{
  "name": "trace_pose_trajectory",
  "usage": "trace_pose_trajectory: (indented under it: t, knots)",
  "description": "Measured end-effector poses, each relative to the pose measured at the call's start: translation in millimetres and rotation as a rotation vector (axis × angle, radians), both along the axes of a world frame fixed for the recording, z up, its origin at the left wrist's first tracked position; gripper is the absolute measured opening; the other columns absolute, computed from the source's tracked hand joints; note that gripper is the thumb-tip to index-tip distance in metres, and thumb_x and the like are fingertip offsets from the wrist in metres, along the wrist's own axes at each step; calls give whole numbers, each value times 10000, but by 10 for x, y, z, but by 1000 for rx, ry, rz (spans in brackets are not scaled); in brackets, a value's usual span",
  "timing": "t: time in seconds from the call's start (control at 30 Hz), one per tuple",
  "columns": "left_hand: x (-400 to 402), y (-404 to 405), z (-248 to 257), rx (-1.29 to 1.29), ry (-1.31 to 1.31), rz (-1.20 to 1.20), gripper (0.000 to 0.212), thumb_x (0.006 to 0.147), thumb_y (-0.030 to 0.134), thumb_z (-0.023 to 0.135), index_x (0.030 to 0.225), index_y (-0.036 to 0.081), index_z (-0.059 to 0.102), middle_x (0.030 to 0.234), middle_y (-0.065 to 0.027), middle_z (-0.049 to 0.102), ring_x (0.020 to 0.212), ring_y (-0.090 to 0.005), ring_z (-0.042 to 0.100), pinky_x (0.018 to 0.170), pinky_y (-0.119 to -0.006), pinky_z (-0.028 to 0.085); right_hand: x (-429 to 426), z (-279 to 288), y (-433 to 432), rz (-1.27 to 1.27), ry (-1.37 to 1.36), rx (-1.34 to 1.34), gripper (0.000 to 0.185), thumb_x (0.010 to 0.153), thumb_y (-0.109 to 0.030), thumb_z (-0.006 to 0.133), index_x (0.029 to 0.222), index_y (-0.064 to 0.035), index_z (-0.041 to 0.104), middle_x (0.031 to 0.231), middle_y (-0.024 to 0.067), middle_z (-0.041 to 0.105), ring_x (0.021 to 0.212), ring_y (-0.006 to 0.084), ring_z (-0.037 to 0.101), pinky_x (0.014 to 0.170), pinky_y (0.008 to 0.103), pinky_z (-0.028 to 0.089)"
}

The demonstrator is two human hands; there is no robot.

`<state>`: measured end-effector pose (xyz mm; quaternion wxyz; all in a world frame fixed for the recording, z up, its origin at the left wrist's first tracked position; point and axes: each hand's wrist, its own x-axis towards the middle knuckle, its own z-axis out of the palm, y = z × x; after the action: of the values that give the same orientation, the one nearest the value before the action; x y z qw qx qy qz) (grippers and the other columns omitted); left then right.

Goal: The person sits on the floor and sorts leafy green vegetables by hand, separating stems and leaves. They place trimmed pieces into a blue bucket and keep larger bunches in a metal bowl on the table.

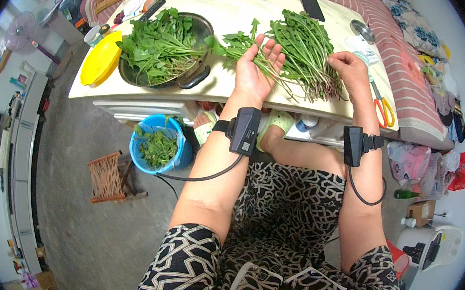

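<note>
My left hand [255,71] is turned palm up above the front of the table, and a small bunch of leafy greens [239,44] with thin stems lies in its curled fingers. To its right is a larger pile of the same long-stemmed greens [303,48], roots toward me. My right hand [352,71] is at the right edge of that pile with thumb and forefinger drawn together; whether a stem is pinched there is too small to tell. A dark two-handled pan [207,24] heaped with cut greens [162,46] stands on the left.
The marble-patterned table [221,1] also bears a yellow plate [102,59], a knife [152,10], a phone [312,8], a metal lid [362,31] and orange-handled scissors [383,108]. A blue bucket [186,150] with leafy scraps and a folding stool [106,177] are on the floor.
</note>
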<state>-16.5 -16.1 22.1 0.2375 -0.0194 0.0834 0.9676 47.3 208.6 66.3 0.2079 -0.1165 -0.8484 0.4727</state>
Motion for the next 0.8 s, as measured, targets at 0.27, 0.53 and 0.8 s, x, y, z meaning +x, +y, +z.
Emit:
trace_pose_trajectory:
  t: [0.27,0.53,0.8]
  knots:
    - [-29,-16,-10,83,35,-10,271,973,180,386,1163,111,567,1043,-99,622,968,-258,611,856,-412,504,67,109,-478,461,-318,-175,159,814,-148,688,945,-59,685,736,-54,594,594,29,463,525,186,363]
    - [-8,-42,27,113,67,-27,308,940,134,399,1198,113,566,1068,-101,621,999,-260,607,879,-415,497,67,86,-565,629,-500,-193,228,809,-152,687,1002,-32,678,821,-15,630,715,63,541,630,206,441]
    - [-5,-45,41,108,73,-30,318,924,120,405,1196,114,569,1084,-102,618,1008,-264,606,880,-417,495,86,96,-602,666,-519,-141,217,780,-181,685,946,-41,688,790,-20,636,686,76,550,567,223,424]
